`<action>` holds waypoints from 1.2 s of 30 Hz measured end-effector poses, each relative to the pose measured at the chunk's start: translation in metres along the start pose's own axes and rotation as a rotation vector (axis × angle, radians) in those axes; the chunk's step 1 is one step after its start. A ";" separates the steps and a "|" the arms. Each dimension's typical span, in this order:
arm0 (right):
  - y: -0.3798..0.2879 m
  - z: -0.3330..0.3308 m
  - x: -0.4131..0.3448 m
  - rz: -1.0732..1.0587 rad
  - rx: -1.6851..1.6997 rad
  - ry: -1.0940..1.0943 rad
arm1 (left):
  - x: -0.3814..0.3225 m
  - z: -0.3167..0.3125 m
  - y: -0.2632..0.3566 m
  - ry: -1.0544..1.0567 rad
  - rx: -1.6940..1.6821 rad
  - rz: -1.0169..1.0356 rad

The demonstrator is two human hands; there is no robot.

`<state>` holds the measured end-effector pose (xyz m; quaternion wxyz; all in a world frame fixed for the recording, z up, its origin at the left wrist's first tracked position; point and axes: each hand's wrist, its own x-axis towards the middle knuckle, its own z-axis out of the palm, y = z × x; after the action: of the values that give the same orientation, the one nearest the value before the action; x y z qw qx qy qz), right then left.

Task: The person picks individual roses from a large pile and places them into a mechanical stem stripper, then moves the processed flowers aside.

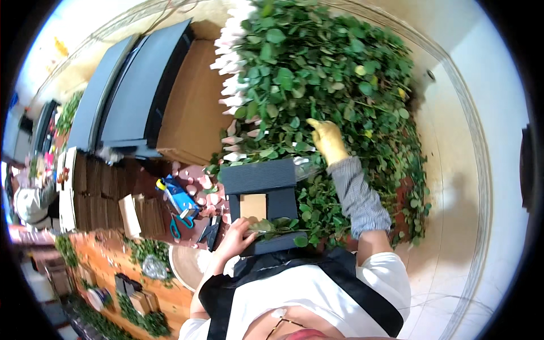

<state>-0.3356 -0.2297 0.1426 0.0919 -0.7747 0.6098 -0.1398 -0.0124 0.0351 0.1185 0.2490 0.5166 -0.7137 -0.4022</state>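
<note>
My left hand (238,238), bare, rests at the left edge of a folded black corrugated cardboard sheet (259,174). Its fingertips are by a small tan cardboard piece (253,206) and a leafy stem (276,225) lying across the sheet; whether they grip anything is unclear. My right hand (329,140), in a yellow glove with a grey checked sleeve, is over a large heap of leafy cut flower stems (314,72). Its index finger points left and nothing shows in its grasp. Pale sleeved flower heads (231,80) line the heap's left side.
Left of the sheet lie a stapler (213,233), teal-handled scissors (182,223), a blue box (180,197) and loose pink petals (204,182). Beyond stand stacked cardboard pieces (97,193) and large black-topped cartons (140,89). Another person (34,204) is at far left.
</note>
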 end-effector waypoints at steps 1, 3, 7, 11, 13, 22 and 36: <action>0.030 0.029 0.017 0.062 -0.142 -0.090 | -0.001 0.000 0.001 0.011 -0.008 -0.007; 0.089 0.075 0.042 0.084 -0.442 -0.298 | -0.002 0.002 -0.001 0.019 -0.001 -0.025; 0.120 0.102 0.044 0.029 -0.085 -0.014 | -0.005 0.002 -0.002 0.046 -0.029 -0.025; 0.052 -0.001 0.007 -0.272 -0.126 0.323 | -0.006 0.003 -0.007 0.083 -0.078 0.021; 0.028 -0.065 -0.026 -0.273 -0.353 0.456 | -0.003 -0.002 -0.001 0.017 -0.093 -0.064; 0.005 -0.049 -0.207 -0.186 0.127 -0.129 | 0.002 0.010 -0.019 0.014 -0.141 0.000; -0.002 0.003 -0.236 0.014 0.042 -0.564 | 0.025 -0.023 0.019 -0.222 0.444 0.074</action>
<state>-0.3840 -0.0005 0.1155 0.2750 -0.7768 0.5623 0.0695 -0.0134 0.0073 0.1448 0.0641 0.4848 -0.8260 -0.2803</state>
